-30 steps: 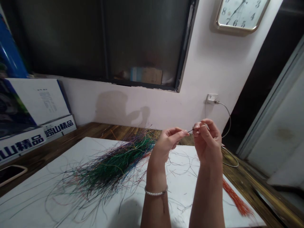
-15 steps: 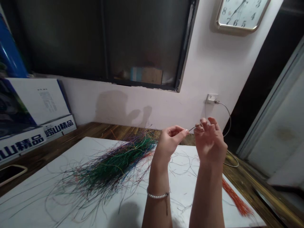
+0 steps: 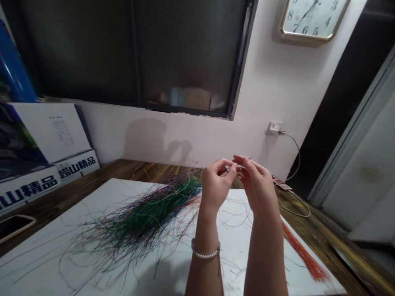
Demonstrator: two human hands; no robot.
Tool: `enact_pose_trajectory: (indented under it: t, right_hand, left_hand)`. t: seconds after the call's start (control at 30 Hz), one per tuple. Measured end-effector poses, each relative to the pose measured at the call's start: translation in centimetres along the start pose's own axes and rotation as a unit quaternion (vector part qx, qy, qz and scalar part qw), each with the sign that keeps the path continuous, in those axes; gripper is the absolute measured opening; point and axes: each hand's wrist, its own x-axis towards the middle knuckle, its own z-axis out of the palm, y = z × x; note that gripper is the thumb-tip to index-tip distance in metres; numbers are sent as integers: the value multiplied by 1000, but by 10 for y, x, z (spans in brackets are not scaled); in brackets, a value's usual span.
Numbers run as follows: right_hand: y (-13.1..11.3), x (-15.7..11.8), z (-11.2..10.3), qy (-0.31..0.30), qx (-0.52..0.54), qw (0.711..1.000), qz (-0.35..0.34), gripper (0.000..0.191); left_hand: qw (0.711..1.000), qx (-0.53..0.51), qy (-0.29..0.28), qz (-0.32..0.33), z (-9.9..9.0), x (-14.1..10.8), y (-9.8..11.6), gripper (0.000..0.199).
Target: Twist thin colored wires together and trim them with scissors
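Both hands are raised above the white board (image 3: 231,242), their fingertips almost meeting. My left hand (image 3: 216,185), with a pearl bracelet at its wrist, is closed in a pinch on a thin wire (image 3: 240,166). My right hand (image 3: 259,187) has its thumb and fingers closed around the same wire, whose dark tip sticks out past them. Left of the hands lies a loose heap of wires (image 3: 154,209), mostly green with purple, blue and red strands. Partly behind my right forearm is a bundle of orange-red wires (image 3: 304,255).
Short loose wire bits are scattered over the board. It rests on a wooden table (image 3: 126,166). A phone (image 3: 15,226) and printed boxes (image 3: 55,135) are at the left. A white cable (image 3: 299,156) runs from the wall socket (image 3: 274,128), near a red card-like item (image 3: 282,183).
My right hand has moved left and turned, its spread fingers folding in towards my left fingertips. The stretch of wire showing between the hands is shorter. My left hand has shifted slightly left.
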Motion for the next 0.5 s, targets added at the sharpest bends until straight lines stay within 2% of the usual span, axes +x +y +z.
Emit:
enact_pose_trajectory:
  t: [0.13,0.37,0.5]
  right_hand:
    - [-1,-1,1,35,-41,998,-7,24]
    - [-3,-1,1,33,-27,999,-32,23]
    - [-1,0,-1,39,-55,996,-66,22]
  left_hand:
    - [999,40,-17,5,2,-2,4,20]
    - [998,48,-31,-4,1,-1,2,20]
    - [998,41,-39,-12,1,-1,1,21]
